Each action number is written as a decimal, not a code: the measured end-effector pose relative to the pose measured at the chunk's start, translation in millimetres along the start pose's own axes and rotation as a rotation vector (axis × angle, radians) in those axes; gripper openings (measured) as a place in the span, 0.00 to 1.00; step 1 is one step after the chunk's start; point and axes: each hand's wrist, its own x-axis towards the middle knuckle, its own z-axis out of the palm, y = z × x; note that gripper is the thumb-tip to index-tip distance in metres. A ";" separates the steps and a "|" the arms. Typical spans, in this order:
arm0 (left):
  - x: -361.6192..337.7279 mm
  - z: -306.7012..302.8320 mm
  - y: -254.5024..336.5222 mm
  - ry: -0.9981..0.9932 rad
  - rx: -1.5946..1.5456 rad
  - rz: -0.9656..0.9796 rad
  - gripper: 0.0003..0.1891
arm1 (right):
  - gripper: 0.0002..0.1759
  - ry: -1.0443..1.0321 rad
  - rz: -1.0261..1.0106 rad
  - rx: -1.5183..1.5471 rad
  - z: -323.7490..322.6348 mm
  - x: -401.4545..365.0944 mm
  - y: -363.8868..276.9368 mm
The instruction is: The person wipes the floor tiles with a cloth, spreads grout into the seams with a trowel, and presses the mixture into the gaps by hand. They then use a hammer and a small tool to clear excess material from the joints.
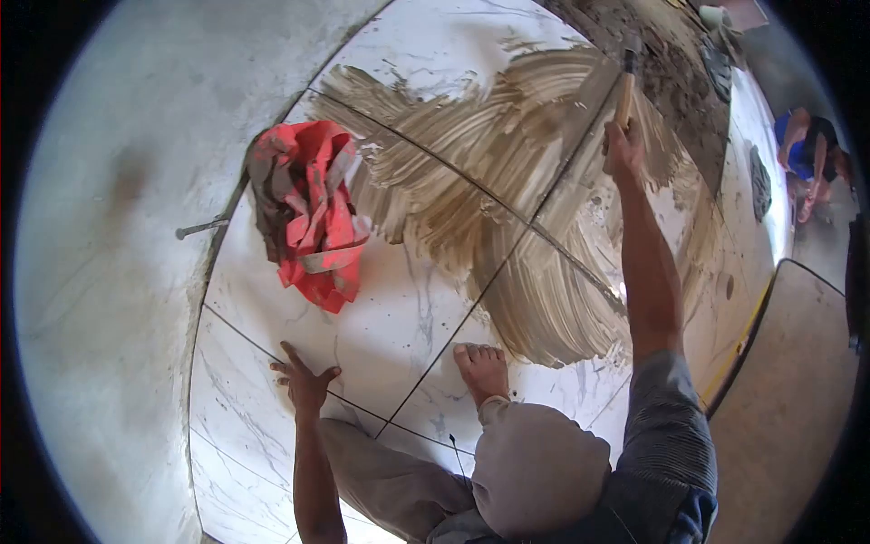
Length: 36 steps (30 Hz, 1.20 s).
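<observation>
My right hand is closed around the pale wooden handle of a tool with a dark neck; its far end is too blurred to name. Under it are large white marbled floor tiles, smeared with brown-grey grout slurry in sweeping arcs. Dark joint lines cross between the tiles. My left hand has its fingers spread over a bare tile near a joint, and whether it presses on the tile is hard to tell. Above it lies a crumpled red cloth or bag stained with grey.
A grey wall borders the tiles on the left, with a nail-like metal piece at its edge. My bare foot rests on the tiles. Dark rubble lies at the upper right. Another person is at the far right.
</observation>
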 end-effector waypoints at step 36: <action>6.4 9.2 -14.7 0.069 -0.038 0.053 0.66 | 0.29 -0.065 -0.264 -0.934 104.3 64.3 -84.2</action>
